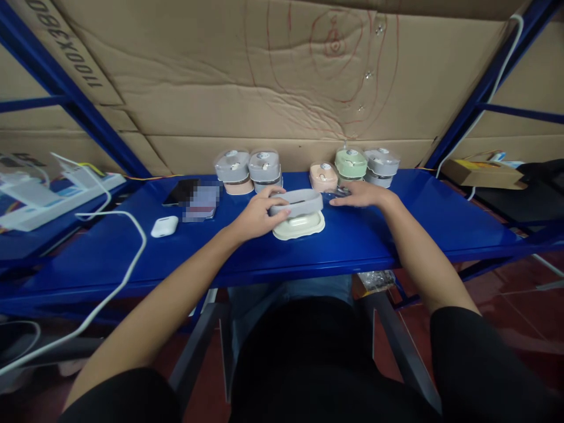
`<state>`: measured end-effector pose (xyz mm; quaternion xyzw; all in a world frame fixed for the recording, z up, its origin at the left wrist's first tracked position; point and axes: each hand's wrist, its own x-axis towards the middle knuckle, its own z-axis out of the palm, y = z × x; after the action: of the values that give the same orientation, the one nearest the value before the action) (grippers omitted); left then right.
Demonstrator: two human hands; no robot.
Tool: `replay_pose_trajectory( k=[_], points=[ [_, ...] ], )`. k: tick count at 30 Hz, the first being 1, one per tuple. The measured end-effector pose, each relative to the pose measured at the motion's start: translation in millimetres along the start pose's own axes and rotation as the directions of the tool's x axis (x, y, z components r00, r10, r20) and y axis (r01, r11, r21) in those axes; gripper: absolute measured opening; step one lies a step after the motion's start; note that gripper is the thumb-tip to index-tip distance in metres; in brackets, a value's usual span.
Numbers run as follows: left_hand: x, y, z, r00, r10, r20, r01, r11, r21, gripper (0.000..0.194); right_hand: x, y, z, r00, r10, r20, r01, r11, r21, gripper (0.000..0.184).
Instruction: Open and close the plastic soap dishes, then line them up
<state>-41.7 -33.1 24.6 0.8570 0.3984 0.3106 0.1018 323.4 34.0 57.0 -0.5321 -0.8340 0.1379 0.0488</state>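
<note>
My left hand [267, 214] is closed around the near left end of a grey oval container body [299, 202]. That body is slightly tilted, over a cream tray-like piece [300, 226] with a raised middle, which lies on the blue table. Whether the two touch I cannot tell. To the right, my right hand [359, 194] reaches low over the table, palm down, with fingers stretched out. A clear plastic piece [335, 192] lies at its fingertips, partly covered and blurred. Just behind is a pink container [323, 176].
Along the back stand stacked grey containers [233, 166] and a green-lidded one [351, 161]. At left lie a phone [200, 202], a dark flat object [180, 192] and a white earbud case [164, 226]. A white cable [136, 258] hangs over the table's left side. Blue posts frame both sides.
</note>
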Motion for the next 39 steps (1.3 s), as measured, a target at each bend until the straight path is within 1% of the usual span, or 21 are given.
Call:
replay_pose_trajectory(
  k=[3,5,8,11,13,15,16,18,20,22,24,27,31,33,36,38,39],
  points=[
    [0,-7,-9.9,0.993,-0.089,-0.083,0.093,0.994,0.051,0.047,1,3,2,1.0,-0.01,-0.018,0.011,1.0,0.025,0.095],
    [0,-14,-14.0,0.985,-0.142,-0.102,0.15,0.985,0.083,0.045,1,3,3,1.0,-0.004,-0.025,0.004,1.0,0.02,0.101],
    [-1,-24,-14.8,0.981,-0.183,-0.067,0.189,0.976,0.109,0.045,1,2,4,1.0,0.02,-0.017,-0.02,1.0,-0.002,0.11],
    [0,-27,-14.4,0.979,-0.201,-0.02,0.202,0.972,0.121,0.048,0,0,4,0.999,0.033,-0.004,-0.033,0.999,-0.024,0.111],
    [0,-22,-15.4,0.983,-0.182,-0.031,0.184,0.979,0.086,0.048,-1,-2,2,0.999,0.025,-0.021,-0.026,0.999,-0.024,0.104],
    [0,-12,-15.6,0.991,-0.126,-0.04,0.127,0.992,0.026,0.047,-3,-4,0,0.999,0.02,-0.047,-0.021,0.999,-0.024,0.094],
    [-1,-6,-14.8,0.996,-0.09,-0.027,0.09,0.996,-0.001,0.046,-5,-6,-2,0.998,0.025,-0.058,-0.026,0.999,-0.026,0.091],
    [-4,5,-10.6,0.999,-0.022,0.031,0.024,0.999,-0.043,0.044,-7,-9,-4,0.996,0.046,-0.071,-0.048,0.998,-0.027,0.09],
    [-7,12,-3.9,0.994,0.032,0.103,-0.025,0.997,-0.07,0.042,-9,-11,-5,0.995,0.059,-0.078,-0.06,0.998,-0.015,0.089],
    [-9,15,3.2,0.986,0.062,0.157,-0.05,0.996,-0.08,0.041,-10,-13,-4,0.995,0.053,-0.079,-0.054,0.999,-0.002,0.087],
    [-10,14,8.4,0.981,0.07,0.179,-0.056,0.995,-0.08,0.042,-9,-12,-4,0.996,0.05,-0.074,-0.05,0.999,0.002,0.086],
    [-9,9,11.5,0.986,0.061,0.155,-0.049,0.996,-0.076,0.049,-8,-10,-3,0.996,0.031,-0.084,-0.028,0.999,0.034,0.086],
    [-5,5,12.4,0.989,0.001,0.146,0.008,0.998,-0.063,0.062,-8,-8,-1,0.99,-0.047,-0.13,0.057,0.995,0.077,0.087],
    [-3,6,13.0,0.988,-0.036,0.152,0.045,0.997,-0.059,0.065,-9,-11,-1,0.992,-0.04,-0.123,0.047,0.997,0.056,0.088],
    [-1,8,14.6,0.985,-0.064,0.157,0.075,0.995,-0.064,0.071,-12,-19,-3,0.995,0.01,-0.104,-0.011,1.0,-0.007,0.093],
    [-1,8,16.7,0.983,-0.082,0.165,0.097,0.992,-0.085,0.083,-15,-27,-4,0.988,0.001,-0.153,-0.005,1.0,-0.027,0.097],
    [-1,8,18.3,0.981,-0.095,0.17,0.114,0.988,-0.105,0.093,-16,-31,-4,0.98,-0.034,-0.198,0.03,0.999,-0.023,0.099]
  ],
)
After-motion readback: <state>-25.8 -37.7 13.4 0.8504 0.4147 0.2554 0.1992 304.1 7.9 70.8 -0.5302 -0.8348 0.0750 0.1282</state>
